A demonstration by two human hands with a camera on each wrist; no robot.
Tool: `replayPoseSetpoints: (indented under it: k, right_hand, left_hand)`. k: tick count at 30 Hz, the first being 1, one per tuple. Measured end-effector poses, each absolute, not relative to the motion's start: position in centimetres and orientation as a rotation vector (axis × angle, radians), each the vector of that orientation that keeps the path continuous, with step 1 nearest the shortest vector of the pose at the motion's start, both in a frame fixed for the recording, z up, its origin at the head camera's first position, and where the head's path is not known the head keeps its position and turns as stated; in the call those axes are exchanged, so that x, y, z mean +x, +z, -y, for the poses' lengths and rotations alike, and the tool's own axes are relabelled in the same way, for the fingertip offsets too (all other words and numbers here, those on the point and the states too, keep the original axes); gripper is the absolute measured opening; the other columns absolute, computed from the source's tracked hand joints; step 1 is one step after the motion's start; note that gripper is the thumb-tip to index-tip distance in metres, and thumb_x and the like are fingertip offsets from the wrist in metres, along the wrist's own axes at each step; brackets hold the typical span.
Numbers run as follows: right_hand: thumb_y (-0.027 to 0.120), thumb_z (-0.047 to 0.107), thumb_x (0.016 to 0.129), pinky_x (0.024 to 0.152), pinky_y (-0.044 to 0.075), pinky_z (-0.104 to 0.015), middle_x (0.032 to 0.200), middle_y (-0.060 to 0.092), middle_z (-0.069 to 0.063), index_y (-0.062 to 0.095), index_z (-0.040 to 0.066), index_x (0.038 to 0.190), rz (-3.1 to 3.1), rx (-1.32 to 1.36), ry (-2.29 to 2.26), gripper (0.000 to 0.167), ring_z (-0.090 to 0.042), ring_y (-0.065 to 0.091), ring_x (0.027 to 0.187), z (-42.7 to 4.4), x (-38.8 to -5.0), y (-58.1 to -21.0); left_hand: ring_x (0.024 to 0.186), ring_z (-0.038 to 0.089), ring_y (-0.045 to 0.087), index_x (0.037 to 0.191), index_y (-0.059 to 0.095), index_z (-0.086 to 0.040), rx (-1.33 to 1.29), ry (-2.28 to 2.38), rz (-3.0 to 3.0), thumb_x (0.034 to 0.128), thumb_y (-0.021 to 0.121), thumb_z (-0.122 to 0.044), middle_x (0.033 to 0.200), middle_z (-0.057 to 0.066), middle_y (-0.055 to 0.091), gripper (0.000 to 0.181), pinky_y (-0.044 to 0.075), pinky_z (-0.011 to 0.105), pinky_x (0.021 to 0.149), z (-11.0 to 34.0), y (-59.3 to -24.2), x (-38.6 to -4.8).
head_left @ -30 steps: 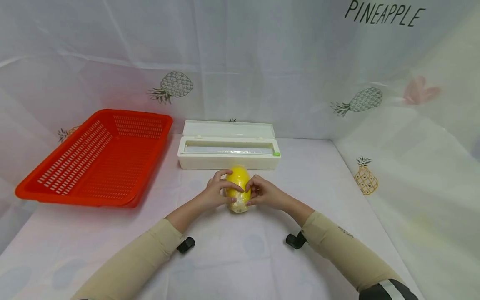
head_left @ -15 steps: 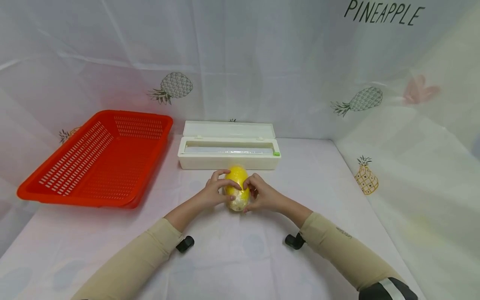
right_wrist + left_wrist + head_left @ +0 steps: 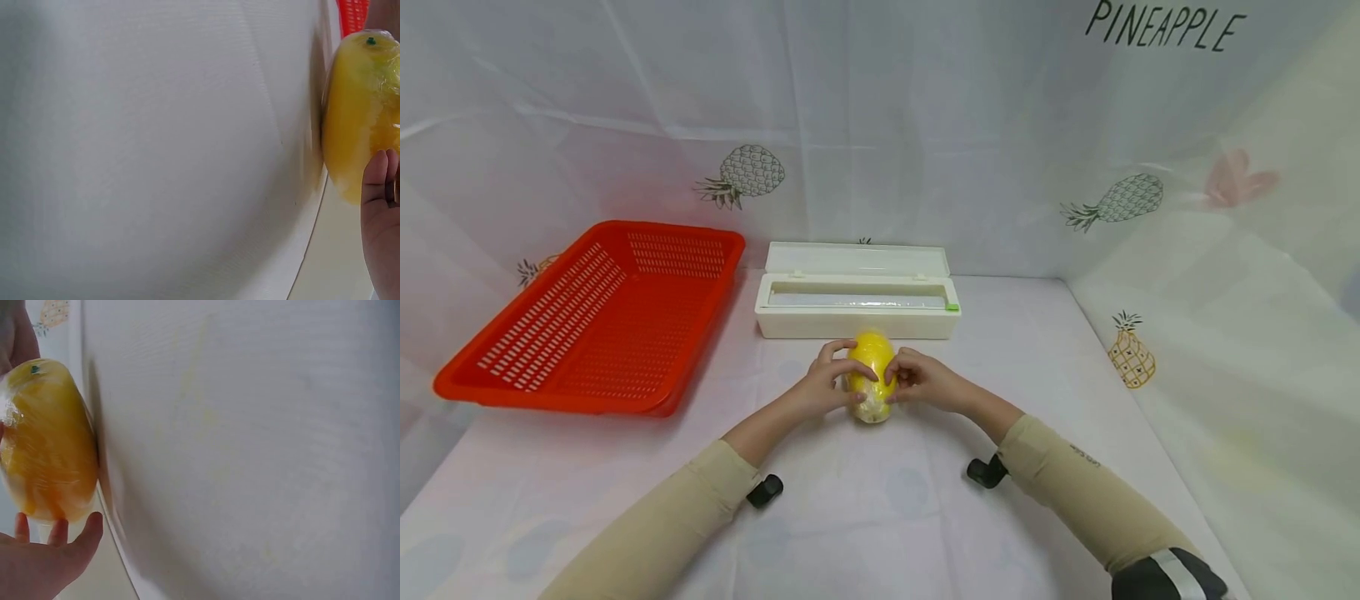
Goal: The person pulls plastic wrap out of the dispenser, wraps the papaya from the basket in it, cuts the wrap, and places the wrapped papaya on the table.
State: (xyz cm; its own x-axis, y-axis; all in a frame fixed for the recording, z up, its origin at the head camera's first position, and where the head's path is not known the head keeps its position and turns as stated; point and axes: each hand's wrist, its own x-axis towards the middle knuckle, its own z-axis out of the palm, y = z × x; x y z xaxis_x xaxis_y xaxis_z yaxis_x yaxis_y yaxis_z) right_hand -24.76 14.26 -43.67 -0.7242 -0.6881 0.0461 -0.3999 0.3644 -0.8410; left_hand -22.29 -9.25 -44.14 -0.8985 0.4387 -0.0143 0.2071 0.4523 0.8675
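A yellow mango (image 3: 872,354) wrapped in clear cling film lies on the white tabletop, its long side pointing toward me. My left hand (image 3: 822,387) grips its left side, fingers over the top and thumb lower down. On its other side my right hand (image 3: 928,383) has curled fingers and thumb pinching at the film-covered surface. In the left wrist view, left fingertips (image 3: 58,531) touch the far end of the mango (image 3: 53,444), which has a small green stem mark. Right fingers (image 3: 378,175) lie against the mango (image 3: 353,119) in the right wrist view; the right thumb is hidden there.
Just behind the mango stands a white cling-film dispenser box (image 3: 857,323), lid raised, a film roll inside. A red perforated plastic basket (image 3: 662,400) stands at the left. Printed cloth (image 3: 925,150) hangs behind and along the right.
The mango and both hands have shifted slightly left. My right thumb dropped away along the mango, then came back up toward the index finger. My left hand keeps its hold.
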Motion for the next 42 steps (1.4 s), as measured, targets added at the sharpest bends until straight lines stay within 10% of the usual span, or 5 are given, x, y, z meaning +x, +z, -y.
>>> replayPoseSetpoints:
  k: [15, 25, 42]
  right_hand:
    - [0.076, 0.005, 0.084, 0.074, 0.045, -0.027, 0.094, 0.048, -0.01, 0.063, 0.003, 0.101, -2.307, -0.927, -1.232, 0.022, -0.025, 0.049, 0.085, -14.0, -25.0, -43.3]
    - [0.074, -0.001, 0.084, 0.079, 0.048, -0.03, 0.099, 0.049, -0.013, 0.065, 0.004, 0.103, -2.284, -0.948, -1.189, 0.021, -0.026, 0.05, 0.089, -13.6, -25.3, -43.0]
    - [0.069, -0.002, 0.088, 0.085, 0.05, -0.032, 0.102, 0.055, -0.005, 0.067, 0.005, 0.105, -2.191, -0.977, -1.231, 0.018, -0.02, 0.052, 0.09, -13.1, -25.7, -43.5]
  left_hand:
    - [0.131, 0.037, 0.04, 0.14, 0.044, -0.007, 0.233, 1.731, -2.533, 0.0995, 0.055, -0.014, 0.143, 0.016, 0.04, 0.042, 0.036, 0.05, 0.106, 10.5, -42.9, -24.8]
    - [0.128, 0.032, 0.048, 0.134, 0.055, 0.001, 0.238, 1.844, -2.26, 0.1079, 0.033, -0.032, 0.138, 0.017, 0.053, 0.047, 0.039, 0.043, 0.106, 11.0, -42.4, -27.7]
    - [0.098, 0.027, 0.053, 0.1, 0.069, -0.008, 0.103, 1.669, -2.546, 0.09, 0.072, -0.023, 0.104, 0.007, 0.062, 0.018, 0.046, 0.032, 0.081, 12.7, -43.7, -26.7]
